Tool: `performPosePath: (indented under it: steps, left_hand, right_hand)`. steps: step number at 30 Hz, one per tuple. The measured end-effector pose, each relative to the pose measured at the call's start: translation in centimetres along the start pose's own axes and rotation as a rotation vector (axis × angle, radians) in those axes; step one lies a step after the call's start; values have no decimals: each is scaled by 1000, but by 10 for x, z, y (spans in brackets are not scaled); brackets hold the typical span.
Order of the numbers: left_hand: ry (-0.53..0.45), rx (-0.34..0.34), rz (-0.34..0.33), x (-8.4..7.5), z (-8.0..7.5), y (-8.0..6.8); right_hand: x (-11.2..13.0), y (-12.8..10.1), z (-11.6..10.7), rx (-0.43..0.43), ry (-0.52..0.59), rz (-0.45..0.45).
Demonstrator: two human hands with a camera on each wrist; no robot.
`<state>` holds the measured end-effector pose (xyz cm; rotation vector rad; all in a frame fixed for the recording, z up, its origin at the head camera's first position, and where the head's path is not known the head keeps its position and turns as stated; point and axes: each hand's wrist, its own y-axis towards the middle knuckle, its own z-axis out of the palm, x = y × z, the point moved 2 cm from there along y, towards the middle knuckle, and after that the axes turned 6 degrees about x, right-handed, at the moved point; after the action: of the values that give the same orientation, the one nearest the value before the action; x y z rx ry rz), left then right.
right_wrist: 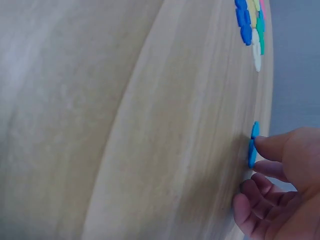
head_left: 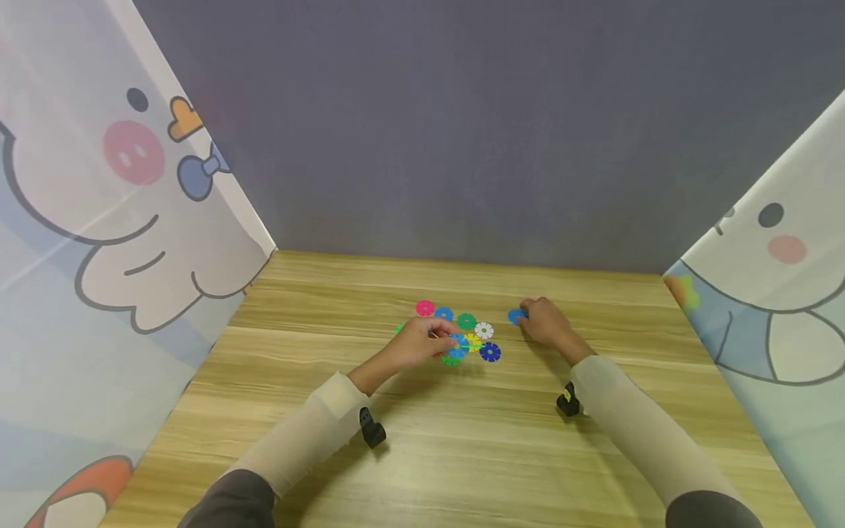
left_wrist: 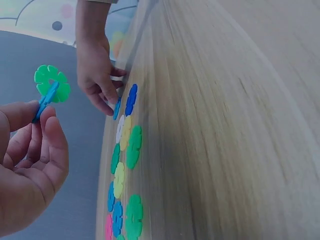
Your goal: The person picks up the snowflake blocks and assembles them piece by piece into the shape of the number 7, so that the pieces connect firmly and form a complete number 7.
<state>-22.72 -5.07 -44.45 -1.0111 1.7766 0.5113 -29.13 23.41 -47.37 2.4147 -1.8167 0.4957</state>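
Head view: the left hand (head_left: 417, 342) sits at the left edge of a cluster of snowflake discs (head_left: 470, 334) lying flat on the wooden table (head_left: 462, 440). Its fingers curl round joined discs, a blue disc (head_left: 458, 345) over a green disc (head_left: 452, 359), but the hand hides part of them and the join is too small to make out here. A pink disc (head_left: 425, 308), a white disc (head_left: 484, 330) and a dark blue disc (head_left: 490, 352) lie in the cluster. The right hand (head_left: 546, 321) rests to the right of the cluster, well apart from it, with its fingertips on a lone blue disc (head_left: 516, 316). That disc is partly covered. Cartoon-print curtains (head_left: 99, 220) flank the table on both sides.

Left wrist view: the left hand (left_wrist: 30, 165) pinches the blue disc (left_wrist: 44, 102) between thumb and forefinger. The green disc (left_wrist: 52, 83) is slotted crosswise onto it and is held clear of the table. The palm is cut off by the frame edge. The right hand (left_wrist: 97, 75) touches the lone blue disc (left_wrist: 117, 108) on the table (left_wrist: 225, 125). The cluster (left_wrist: 122, 170) appears edge-on, so single shapes are hard to separate.

Right wrist view: the right hand (right_wrist: 280, 190) pinches the lone blue disc (right_wrist: 253, 145), seen edge-on, with the thumb above and the fingers below. The wrist is cut off. The cluster (right_wrist: 252, 27) is far off and blurred.
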Motion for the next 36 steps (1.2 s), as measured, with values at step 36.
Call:
performPosePath:
  steps: [36]
  left_hand:
    - [-217,67,-93,4,2,-2]
  right_hand:
    - [42,-55,4,203,872,-109]
